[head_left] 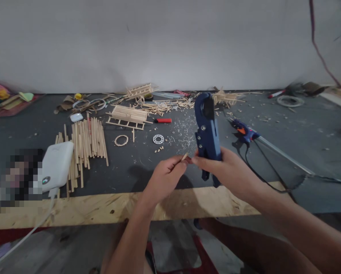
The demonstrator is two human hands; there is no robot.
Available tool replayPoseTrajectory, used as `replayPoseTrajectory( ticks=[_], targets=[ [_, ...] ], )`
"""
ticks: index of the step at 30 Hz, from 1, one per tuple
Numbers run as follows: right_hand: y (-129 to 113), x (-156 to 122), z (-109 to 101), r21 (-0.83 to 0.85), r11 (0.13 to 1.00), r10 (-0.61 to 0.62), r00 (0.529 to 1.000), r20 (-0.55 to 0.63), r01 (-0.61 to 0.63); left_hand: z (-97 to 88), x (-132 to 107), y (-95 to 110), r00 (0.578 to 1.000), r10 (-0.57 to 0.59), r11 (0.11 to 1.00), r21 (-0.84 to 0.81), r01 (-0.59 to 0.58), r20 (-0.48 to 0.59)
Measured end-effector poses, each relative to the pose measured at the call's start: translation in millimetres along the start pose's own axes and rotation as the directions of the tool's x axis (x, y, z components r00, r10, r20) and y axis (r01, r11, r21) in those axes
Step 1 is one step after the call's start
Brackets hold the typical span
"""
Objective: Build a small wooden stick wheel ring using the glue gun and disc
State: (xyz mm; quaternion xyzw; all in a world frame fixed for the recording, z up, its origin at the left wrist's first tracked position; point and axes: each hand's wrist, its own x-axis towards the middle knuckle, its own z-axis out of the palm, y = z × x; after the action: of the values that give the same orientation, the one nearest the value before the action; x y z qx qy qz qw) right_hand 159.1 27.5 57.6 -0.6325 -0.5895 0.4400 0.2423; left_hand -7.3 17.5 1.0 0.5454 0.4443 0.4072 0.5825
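Note:
My right hand (231, 167) grips a blue pipe cutter (208, 137) by its handles, with the curved jaw pointing up. Between the thumb and fingers of my left hand (168, 173) is a short wooden stick (184, 156), mostly covered by the fingers. The fingertips of both hands meet or nearly meet just left of the cutter, above the dark tabletop (124, 167). Beyond them lie a white ring with holes (158, 139), a few tiny wood offcuts (159, 149) and a wooden ring (121, 140).
At left, a white power bank (57, 163) with a cable rests against a pile of wooden sticks (94, 139). A small stick-built frame (127, 116) and a red lighter (163, 120) lie farther back. The blue glue gun (243, 131) and its cord are at right.

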Motion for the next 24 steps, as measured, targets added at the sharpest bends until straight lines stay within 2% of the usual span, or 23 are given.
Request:
replayPoseTrajectory(
  ticks=[4,12,21,24],
  targets=[
    [-5,5,7,0.099,0.995,-0.006,1.0,0.002,0.006,-1.4,-1,2,1.0,0.007,0.997,0.083,-0.004,-0.031],
    [-6,9,11,0.153,0.988,0.038,0.999,-0.008,-0.036,-4.2,-3,5,0.995,0.09,0.976,0.205,-0.08,-0.041],
    [-10,10,13,0.131,0.99,0.051,0.998,-0.022,-0.047,-4.7,-3,6,0.994,0.099,0.971,0.225,-0.084,-0.056],
    [-9,10,10,0.064,0.998,0.026,1.0,-0.009,-0.025,-6.6,-3,3,0.993,0.051,0.983,0.178,-0.032,-0.107]
  ],
)
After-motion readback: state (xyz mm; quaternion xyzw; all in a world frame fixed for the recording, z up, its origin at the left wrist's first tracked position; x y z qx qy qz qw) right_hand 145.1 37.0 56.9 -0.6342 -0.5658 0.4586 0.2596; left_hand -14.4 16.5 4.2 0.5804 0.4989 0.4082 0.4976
